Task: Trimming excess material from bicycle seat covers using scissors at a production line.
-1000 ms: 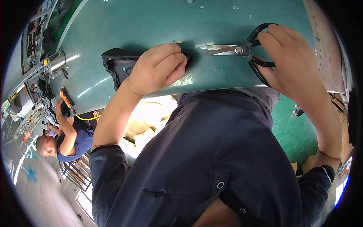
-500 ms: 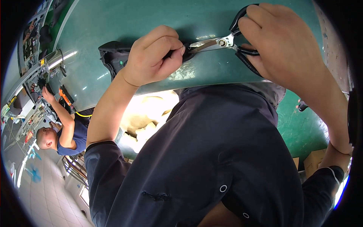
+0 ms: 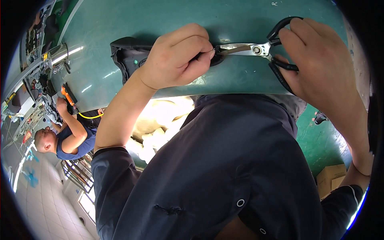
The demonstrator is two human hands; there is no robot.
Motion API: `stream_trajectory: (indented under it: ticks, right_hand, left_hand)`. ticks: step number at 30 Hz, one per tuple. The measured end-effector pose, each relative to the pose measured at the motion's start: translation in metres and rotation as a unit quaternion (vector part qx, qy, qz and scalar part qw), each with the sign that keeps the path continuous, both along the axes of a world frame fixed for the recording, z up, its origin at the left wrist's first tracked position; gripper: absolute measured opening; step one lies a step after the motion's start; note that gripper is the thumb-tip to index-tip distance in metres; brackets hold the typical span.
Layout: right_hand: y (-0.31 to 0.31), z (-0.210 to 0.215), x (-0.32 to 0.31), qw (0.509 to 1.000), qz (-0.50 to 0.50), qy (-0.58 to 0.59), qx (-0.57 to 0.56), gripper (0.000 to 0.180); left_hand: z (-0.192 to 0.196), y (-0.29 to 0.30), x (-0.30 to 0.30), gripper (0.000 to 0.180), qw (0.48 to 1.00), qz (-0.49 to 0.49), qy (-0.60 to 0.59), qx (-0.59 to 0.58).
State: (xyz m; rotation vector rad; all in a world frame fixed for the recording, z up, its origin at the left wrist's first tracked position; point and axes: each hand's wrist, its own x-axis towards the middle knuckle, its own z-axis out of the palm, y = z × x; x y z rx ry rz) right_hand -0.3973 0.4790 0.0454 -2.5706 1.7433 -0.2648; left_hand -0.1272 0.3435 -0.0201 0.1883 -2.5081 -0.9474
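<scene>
The right hand (image 3: 320, 64) is closed around the black looped handles of a pair of scissors (image 3: 264, 50), fingers threaded through and over the loops, with the lower loop showing beneath the palm. The scissors have short silver blades joined at a round pivot screw, and they lie almost level, pointing to the person's left across the green table (image 3: 240, 16). The blades look nearly shut, though their tips are hidden where they meet the other hand, so how far they are parted cannot be told for certain.

The left hand (image 3: 176, 58) is curled into a tight pinch, thumb and fingers pressed together on the end of a black piece (image 3: 128, 56) of fabric or soft material. That piece runs leftward from under the knuckles and lies flat on the table, its far end folded and dull black with a small green spot on it. The pinched end sits right at the blade tips, so both hands meet near the table's near edge.

Lower left, another person (image 3: 64, 136) in a dark sleeveless top bends over a cluttered bench (image 3: 28, 92), one hand by an orange tool (image 3: 68, 96).
</scene>
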Motion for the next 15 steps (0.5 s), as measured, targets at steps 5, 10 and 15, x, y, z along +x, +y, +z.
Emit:
stream_trajectory:
  ticks: [5, 10, 15]
  right_hand:
    - [-0.003, -0.002, 0.003, 1.0, 0.016, 0.002, 0.011, 0.031]
    - [-0.018, -0.001, -0.005, 0.997, 0.066, 0.011, 0.04, 0.027]
    - [-0.009, -0.006, -0.011, 0.995, 0.077, 0.024, 0.054, 0.023]
  left_hand:
    - [-0.003, -0.005, 0.0, 0.016, 0.999, -0.028, 0.018, -0.003]
    - [-0.001, -0.002, 0.0, 0.013, 1.0, -0.006, 0.0, 0.026]
    - [0.0, -0.002, 0.003, 0.016, 0.997, 0.029, -0.018, 0.072]
